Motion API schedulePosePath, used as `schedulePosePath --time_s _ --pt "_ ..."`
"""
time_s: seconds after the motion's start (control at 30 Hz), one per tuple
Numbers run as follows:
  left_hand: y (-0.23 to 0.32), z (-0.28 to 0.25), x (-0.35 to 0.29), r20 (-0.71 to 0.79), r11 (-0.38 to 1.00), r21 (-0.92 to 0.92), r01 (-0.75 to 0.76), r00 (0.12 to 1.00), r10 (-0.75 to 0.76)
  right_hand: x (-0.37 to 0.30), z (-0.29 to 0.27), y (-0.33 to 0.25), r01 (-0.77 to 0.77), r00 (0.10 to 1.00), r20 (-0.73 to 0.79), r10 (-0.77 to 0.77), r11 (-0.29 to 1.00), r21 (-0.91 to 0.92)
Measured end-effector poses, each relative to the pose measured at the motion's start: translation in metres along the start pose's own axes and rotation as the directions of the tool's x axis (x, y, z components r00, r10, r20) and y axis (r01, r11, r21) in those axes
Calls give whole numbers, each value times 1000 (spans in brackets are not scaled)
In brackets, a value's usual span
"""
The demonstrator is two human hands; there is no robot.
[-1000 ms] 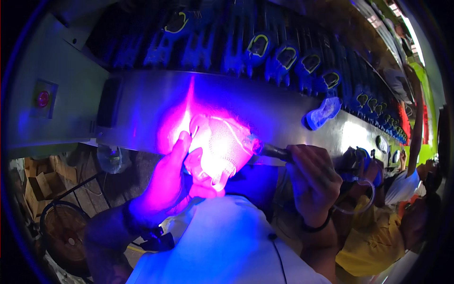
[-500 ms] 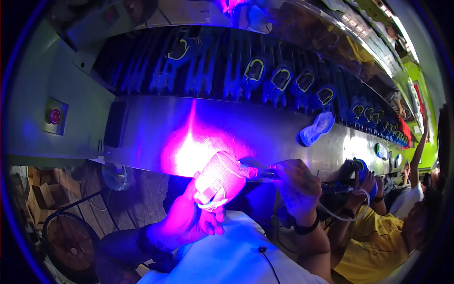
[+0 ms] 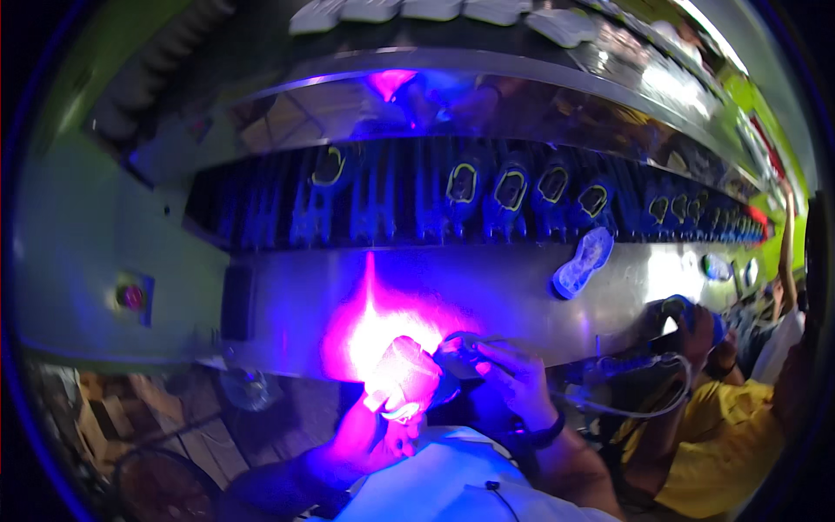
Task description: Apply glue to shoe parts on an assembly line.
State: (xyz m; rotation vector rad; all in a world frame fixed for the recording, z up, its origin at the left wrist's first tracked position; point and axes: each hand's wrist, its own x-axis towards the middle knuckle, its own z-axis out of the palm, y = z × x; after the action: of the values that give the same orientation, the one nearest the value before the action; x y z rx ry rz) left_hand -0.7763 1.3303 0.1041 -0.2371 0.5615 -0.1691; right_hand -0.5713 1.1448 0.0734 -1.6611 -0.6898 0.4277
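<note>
My left hand (image 3: 361,439) is closed around a shoe (image 3: 405,376), washed out by white and magenta light, so its details barely show. The shoe hangs by the front edge of the metal ledge (image 3: 513,278), just above my lap. Beside it, the fingers of my right hand (image 3: 519,383) are bent around a slim dark tool (image 3: 461,344), which looks like a brush. Blur hides whether the tool's tip touches the shoe. On the ledge, to the right, lies a blue-lit shoe sole (image 3: 584,264).
Behind the ledge, a dark conveyor (image 3: 391,196) carries several dark shoes (image 3: 511,187) with yellow-green collars. White soles (image 3: 435,9) line an upper shelf. At right, a co-worker in a yellow shirt (image 3: 722,439) handles a shoe; a clear hose (image 3: 644,409) loops between us. Cardboard boxes (image 3: 104,426) stand low left.
The view has tilted up, so the ledge and conveyor sit lower and the upper shelf shows. My right hand has turned and its tool has shifted up over the far side of the shoe.
</note>
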Motion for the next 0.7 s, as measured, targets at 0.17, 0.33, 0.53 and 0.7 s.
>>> schedulePosePath --time_s 0.17,0.33,0.53,0.7 --pt "74 19 33 231 889 361 -281 951 207 35 -11 48 51 988 155 -26 986 -158" --pt "156 117 121 433 -24 862 -507 711 554 26 -24 71 -288 946 -153 286 958 10" --pt "262 108 235 681 -913 323 248 610 406 25 -16 70 -412 902 -92 422 905 106" --pt "317 124 235 522 -840 520 152 722 454 11 -10 70 -470 819 -171 549 810 350"
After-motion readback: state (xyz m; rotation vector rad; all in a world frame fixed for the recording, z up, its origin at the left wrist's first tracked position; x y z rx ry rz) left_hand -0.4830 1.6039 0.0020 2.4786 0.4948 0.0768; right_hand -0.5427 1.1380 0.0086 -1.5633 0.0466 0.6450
